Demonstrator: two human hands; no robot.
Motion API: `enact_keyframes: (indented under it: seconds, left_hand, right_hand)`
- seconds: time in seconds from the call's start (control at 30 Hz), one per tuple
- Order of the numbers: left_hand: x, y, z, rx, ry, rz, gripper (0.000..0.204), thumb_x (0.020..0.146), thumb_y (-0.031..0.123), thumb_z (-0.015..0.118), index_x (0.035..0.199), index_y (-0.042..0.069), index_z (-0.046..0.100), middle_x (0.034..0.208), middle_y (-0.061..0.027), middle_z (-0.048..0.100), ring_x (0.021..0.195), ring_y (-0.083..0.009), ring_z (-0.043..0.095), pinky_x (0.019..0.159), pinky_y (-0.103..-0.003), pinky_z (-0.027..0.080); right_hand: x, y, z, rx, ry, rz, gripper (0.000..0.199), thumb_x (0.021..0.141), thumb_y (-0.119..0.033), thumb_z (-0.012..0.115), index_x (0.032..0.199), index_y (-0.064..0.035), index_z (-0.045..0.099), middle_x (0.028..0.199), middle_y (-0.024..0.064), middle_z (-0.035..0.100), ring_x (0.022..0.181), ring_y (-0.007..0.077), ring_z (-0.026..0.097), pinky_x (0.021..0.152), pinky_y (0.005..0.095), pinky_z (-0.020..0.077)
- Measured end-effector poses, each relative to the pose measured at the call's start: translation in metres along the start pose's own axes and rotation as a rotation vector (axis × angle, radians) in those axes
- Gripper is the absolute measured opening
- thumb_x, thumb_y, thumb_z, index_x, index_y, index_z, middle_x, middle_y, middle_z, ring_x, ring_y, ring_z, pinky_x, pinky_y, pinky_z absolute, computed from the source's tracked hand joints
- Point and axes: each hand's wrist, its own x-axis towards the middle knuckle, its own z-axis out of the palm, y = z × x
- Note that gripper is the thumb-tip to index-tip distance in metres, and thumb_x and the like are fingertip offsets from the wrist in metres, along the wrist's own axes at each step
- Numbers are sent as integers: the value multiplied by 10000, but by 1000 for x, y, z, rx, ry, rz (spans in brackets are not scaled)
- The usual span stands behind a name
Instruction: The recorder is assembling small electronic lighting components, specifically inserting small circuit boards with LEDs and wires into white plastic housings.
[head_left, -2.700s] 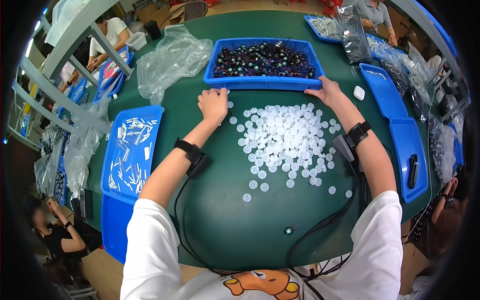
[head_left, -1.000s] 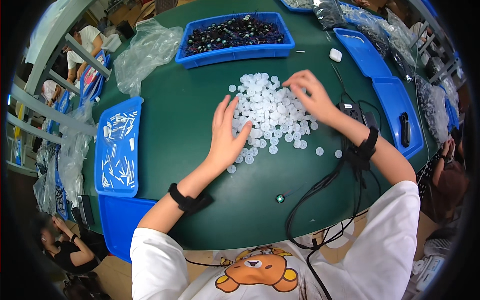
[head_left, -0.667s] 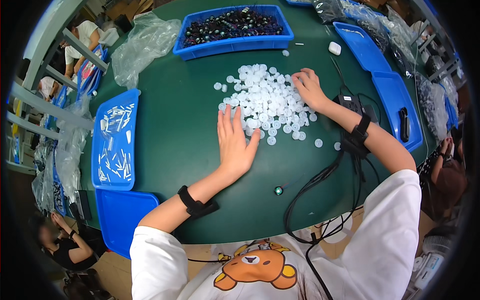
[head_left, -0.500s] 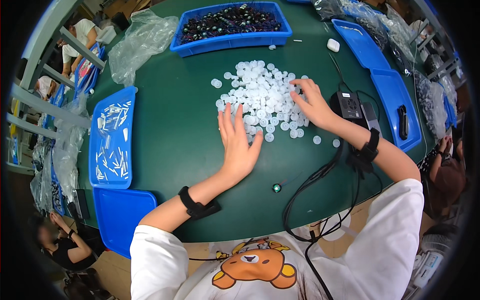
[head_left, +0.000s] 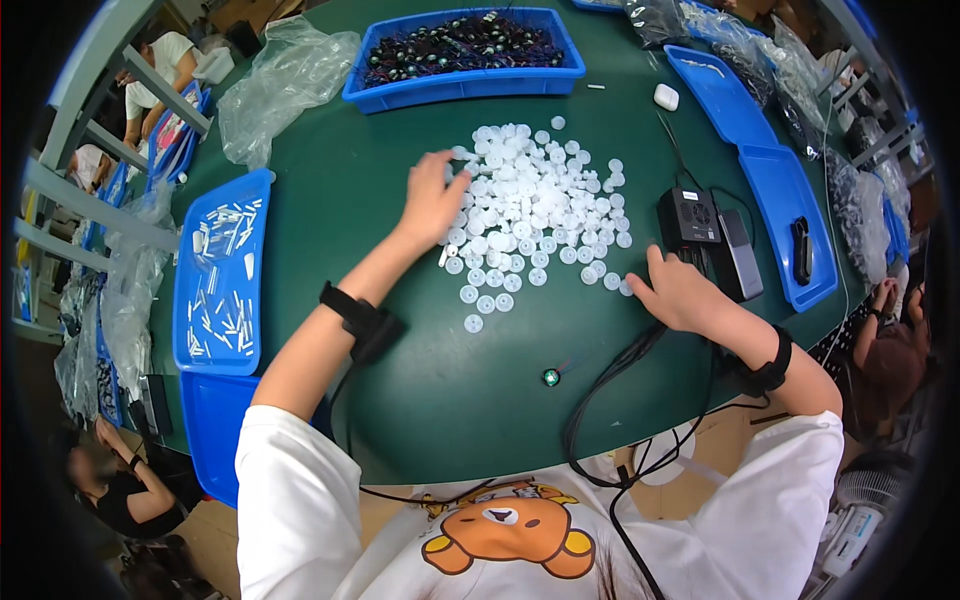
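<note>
A heap of small translucent white round discs (head_left: 540, 195) lies in the middle of the green table, with loose ones spread along its near side. At the heap's left edge is my left hand (head_left: 430, 205), its fingers bent and its thumb apart, fingertips against the outer discs. My right hand (head_left: 675, 290) is low over the table to the right of the heap. Its thumb and forefinger are spread, and the thumb tip is beside a single disc at the heap's edge. A small round part with thin wires (head_left: 551, 377) lies alone nearer to me.
A blue tray (head_left: 470, 92) of dark wired parts stands at the back. To the left, another blue tray (head_left: 180, 310) holds white sticks. A black box with a fan (head_left: 697, 215) and black cables (head_left: 590, 390) are by my right arm. Clear plastic bags (head_left: 290, 80) lie back left.
My left hand has moved up and left to the heap's left edge. My right hand has come down and toward me. Several discs have spread toward me and to the right.
</note>
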Motion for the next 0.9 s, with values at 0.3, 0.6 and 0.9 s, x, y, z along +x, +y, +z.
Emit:
enact_keyframes:
  seconds: [0.3, 0.6, 0.9]
  left_hand:
    - [12, 16, -34, -433, 53, -239, 452, 826, 316, 593, 1104, -33, 520, 1064, -191, 559, 998, -267, 549, 857, -346, 436]
    - [137, -32, -63, -1646, -210, -1026, 949, 794, 377, 650, 1334, -148, 72, 1349, -339, 232, 1180, -483, 385, 983, -483, 402]
    - [155, -57, -60, -1666, 45, -950, 442, 841, 102, 489, 1165, -144, 314, 1225, -364, 352, 1147, -539, 371, 917, -517, 465]
  right_hand:
    - [49, -24, -43, 639, -304, -69, 324, 879, -296, 528, 977, 13, 539, 706, 81, 607, 591, 127, 590, 516, 263, 458]
    - [262, 15, -93, 1026, 185, 275, 517, 809, -375, 541, 1061, 72, 476, 1027, 217, 516, 772, 271, 592, 628, 353, 531]
    - [283, 3, -77, 1334, 381, 70, 361, 837, -193, 486, 1065, 82, 440, 1039, 182, 481, 856, 258, 587, 715, 354, 568]
